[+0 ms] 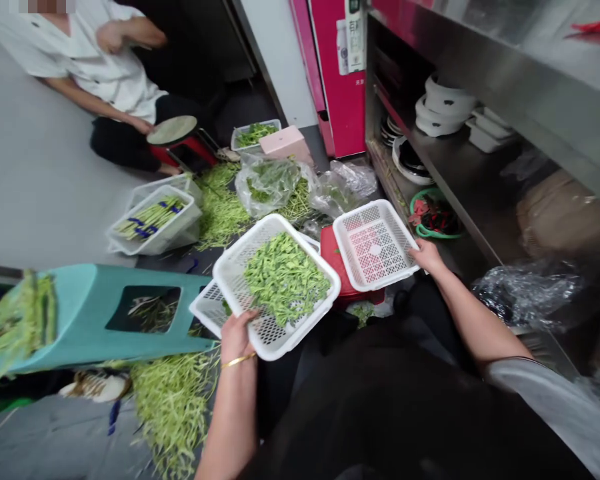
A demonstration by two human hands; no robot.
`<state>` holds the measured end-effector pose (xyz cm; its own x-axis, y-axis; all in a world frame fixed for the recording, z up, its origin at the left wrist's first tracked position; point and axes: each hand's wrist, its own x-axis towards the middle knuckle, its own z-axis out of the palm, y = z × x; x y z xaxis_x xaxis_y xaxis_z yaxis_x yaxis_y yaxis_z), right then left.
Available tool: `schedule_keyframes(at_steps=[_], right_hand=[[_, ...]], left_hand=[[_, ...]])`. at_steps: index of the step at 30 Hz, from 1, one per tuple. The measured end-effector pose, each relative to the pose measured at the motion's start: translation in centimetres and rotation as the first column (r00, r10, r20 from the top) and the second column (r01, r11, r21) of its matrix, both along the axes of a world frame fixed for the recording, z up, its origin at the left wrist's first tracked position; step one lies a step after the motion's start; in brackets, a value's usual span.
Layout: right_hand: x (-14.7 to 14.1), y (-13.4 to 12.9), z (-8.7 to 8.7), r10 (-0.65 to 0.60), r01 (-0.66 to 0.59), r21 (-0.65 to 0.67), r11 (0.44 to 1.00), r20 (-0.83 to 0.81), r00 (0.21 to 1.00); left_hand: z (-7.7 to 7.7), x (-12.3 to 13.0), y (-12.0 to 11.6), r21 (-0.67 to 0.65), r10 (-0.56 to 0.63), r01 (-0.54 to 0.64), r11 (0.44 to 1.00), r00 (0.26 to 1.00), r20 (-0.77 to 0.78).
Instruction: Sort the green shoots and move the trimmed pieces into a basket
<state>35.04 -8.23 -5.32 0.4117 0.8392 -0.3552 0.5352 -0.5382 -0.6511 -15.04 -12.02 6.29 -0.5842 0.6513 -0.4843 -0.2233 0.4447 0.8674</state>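
Observation:
My left hand (239, 333) grips the near left edge of a white basket (237, 267) holding a heap of cut green vegetables (285, 277); its thumb lies over the rim. In my right hand (427, 256) is the right corner of a second white basket (375, 250), tilted, with nothing in it. Beneath the left basket, part of another white basket (207, 308) shows. A red stool (343, 290) is partly hidden behind and below the two baskets.
A teal stool (95, 320) bearing stalks lies left, near heaps of stems (175, 407). A seated person (105, 73) is at the upper left beside white bins (180, 227). Plastic bags (270, 183) lie ahead. Metal shelves (460, 180) with bowls stand right.

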Motion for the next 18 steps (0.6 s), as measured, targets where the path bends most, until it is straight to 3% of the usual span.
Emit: schedule_keyframes(at_steps=[5,8,14,16,18], right_hand=[[-0.5,-0.9,1.9,0.035,-0.041,0.066,0.997,0.087,0.996],[0.9,-0.3,3.6,-0.008,-0.010,0.150,0.989,0.117,0.993],[9.1,-0.3,6.6,-0.317,0.285,0.235,0.929,0.112,0.942],[12.6,-0.3,7.2,-0.401,0.371,0.240,0.897,0.093,0.911],[15.8,0.1,7.6,-0.393,0.366,0.265,0.892,0.056,0.918]], left_hand=[[0.3,-0.9,-0.9,-0.053,0.032,-0.033,0.998,0.999,-0.015],[0.4,-0.3,-1.1,-0.055,0.042,-0.042,0.998,0.999,-0.010],[-0.1,2.9,-1.0,-0.077,-0.108,0.112,0.991,0.992,0.062],[-1.2,4.3,-0.2,-0.087,-0.158,0.164,0.983,0.985,0.076],[-3.0,5.8,1.1,-0.111,-0.208,0.217,0.970,0.974,0.084]])
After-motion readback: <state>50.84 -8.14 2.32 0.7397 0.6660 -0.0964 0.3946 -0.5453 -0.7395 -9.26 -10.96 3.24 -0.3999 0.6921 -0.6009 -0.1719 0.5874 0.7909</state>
